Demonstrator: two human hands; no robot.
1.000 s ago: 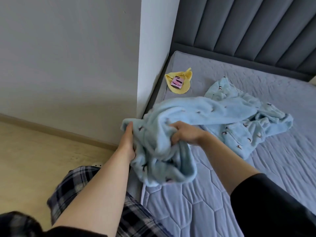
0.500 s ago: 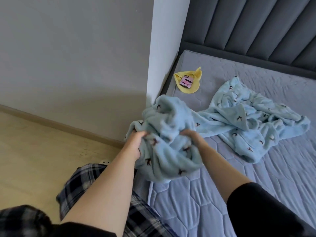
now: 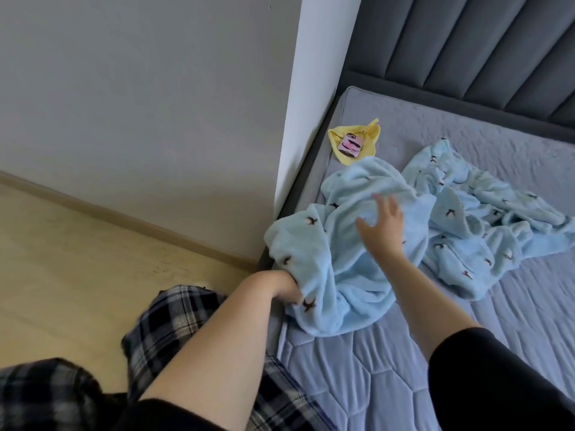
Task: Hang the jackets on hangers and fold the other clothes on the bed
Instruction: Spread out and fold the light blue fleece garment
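One blue fleece garment (image 3: pixel 342 259) sprawls on the bed (image 3: pixel 404 368), long axis running near-left edge to far-right. Our right hand (image 3: pixel 382 228) over it, fingers spread; left hand (image 3: pixel 284 290) fingers buried in fabric, can't tell.

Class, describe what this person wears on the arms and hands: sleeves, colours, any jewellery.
Bare forearms; a black left sleeve and black right sleeve end near the elbows. The right hand shows no ring, watch or glove. The left hand is half hidden in the blue fleece garment.
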